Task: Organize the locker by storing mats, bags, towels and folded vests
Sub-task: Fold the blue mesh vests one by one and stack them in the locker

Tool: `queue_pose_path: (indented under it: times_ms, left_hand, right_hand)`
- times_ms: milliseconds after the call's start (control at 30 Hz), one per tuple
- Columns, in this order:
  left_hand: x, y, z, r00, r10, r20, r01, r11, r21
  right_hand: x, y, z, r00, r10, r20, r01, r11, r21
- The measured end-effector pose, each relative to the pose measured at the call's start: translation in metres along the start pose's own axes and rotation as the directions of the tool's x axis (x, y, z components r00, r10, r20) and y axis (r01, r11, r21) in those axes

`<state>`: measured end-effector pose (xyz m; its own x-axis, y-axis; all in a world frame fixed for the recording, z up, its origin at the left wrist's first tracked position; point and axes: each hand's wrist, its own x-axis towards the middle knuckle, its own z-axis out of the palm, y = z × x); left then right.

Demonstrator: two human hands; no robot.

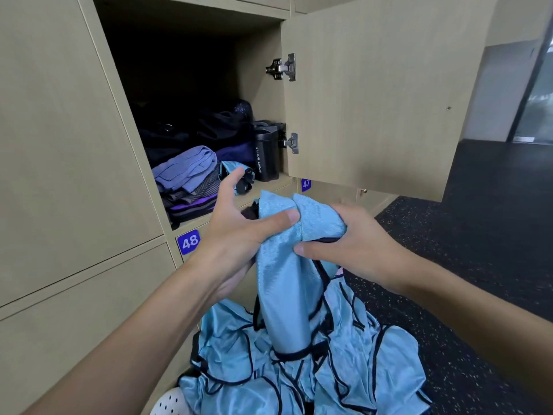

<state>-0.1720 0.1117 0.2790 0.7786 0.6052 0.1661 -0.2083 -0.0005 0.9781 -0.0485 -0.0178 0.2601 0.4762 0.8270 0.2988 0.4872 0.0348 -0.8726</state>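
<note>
A light blue vest with black trim (pixel 287 280) hangs bunched in front of the open locker (pixel 191 85). My left hand (pixel 236 232) pinches its top with the thumb, while the other fingers spread toward the locker. My right hand (pixel 350 244) grips the same top fold from the right. Below lies a heap of more blue vests (pixel 314 369) on the floor. Inside the locker sit a stack of folded towels (pixel 188 181), dark bags (pixel 209 130) behind it, and a folded blue vest (pixel 233 172) beside the stack.
A black sport bottle (pixel 266 157) stands at the locker's right side. The locker door (pixel 383 100) is swung open to the right. Lockers 48 (pixel 188 242) and 47 (pixel 305 184) are closed below. A white perforated shoe (pixel 172 402) shows at the bottom edge. Dark speckled floor (pixel 463 235) spreads right.
</note>
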Motion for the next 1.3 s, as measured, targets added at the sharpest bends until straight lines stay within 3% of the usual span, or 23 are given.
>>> queue_pose_path:
  times_ms: [67, 167, 233, 333, 467, 567, 700, 933, 1000, 1033, 1100, 1167, 1300]
  left_hand:
    - [0.0, 0.004, -0.003, 1.0, 0.006, 0.005, -0.007, 0.997, 0.082]
    - [0.003, 0.01, -0.014, 0.993, 0.116, 0.003, -0.106, 0.893, 0.438]
    - [0.002, 0.01, -0.019, 0.996, 0.057, 0.071, -0.085, 0.857, 0.508]
    - [-0.003, 0.005, -0.019, 0.967, -0.087, 0.237, -0.029, 0.893, 0.449]
    - [-0.007, 0.001, -0.014, 0.974, -0.07, 0.216, -0.006, 0.943, 0.332]
    - [-0.006, 0.003, -0.012, 0.993, -0.061, 0.098, 0.043, 0.983, 0.178]
    - [-0.004, 0.005, -0.008, 0.997, -0.07, -0.033, 0.071, 0.997, 0.038]
    - [-0.007, 0.01, -0.006, 0.994, -0.105, -0.013, 0.103, 0.989, -0.109]
    - [-0.007, 0.009, -0.009, 0.996, -0.088, 0.029, 0.089, 0.994, -0.057]
    - [-0.008, 0.009, -0.011, 0.998, -0.042, 0.048, 0.04, 0.998, 0.047]
    - [-0.01, 0.008, -0.016, 0.989, 0.106, 0.1, -0.136, 0.921, 0.365]
    - [-0.014, 0.007, -0.018, 0.953, 0.221, 0.206, -0.301, 0.741, 0.6]
    - [-0.018, 0.007, -0.022, 0.894, 0.219, 0.391, -0.447, 0.371, 0.814]
  right_hand:
    - [0.002, 0.002, 0.0, 0.996, 0.021, -0.091, -0.026, 0.999, -0.047]
    - [0.003, 0.002, -0.005, 0.993, 0.065, -0.097, -0.062, 0.998, 0.034]
    - [0.002, -0.002, -0.009, 0.99, 0.078, -0.116, -0.07, 0.995, 0.066]
    - [0.001, -0.008, -0.009, 0.99, 0.099, -0.099, -0.074, 0.971, 0.227]
    - [0.0, -0.01, -0.007, 0.982, 0.138, -0.132, -0.068, 0.9, 0.43]
    - [-0.002, -0.006, -0.007, 0.985, 0.036, -0.169, 0.012, 0.962, 0.274]
    - [-0.007, -0.008, -0.007, 0.998, -0.061, -0.021, 0.062, 0.998, 0.017]
    - [-0.002, -0.014, -0.008, 0.999, 0.015, 0.047, -0.01, 0.994, -0.105]
    - [-0.001, -0.014, -0.008, 0.999, 0.029, 0.018, -0.028, 0.996, -0.086]
    - [0.0, -0.013, -0.009, 1.0, 0.027, 0.0, -0.027, 0.996, -0.081]
    - [0.0, -0.012, -0.012, 0.999, 0.025, -0.022, -0.027, 0.997, -0.069]
    - [0.0, -0.013, -0.013, 0.999, 0.044, -0.005, -0.044, 0.999, -0.032]
    - [-0.002, -0.014, -0.014, 0.992, 0.095, 0.078, -0.102, 0.991, 0.091]
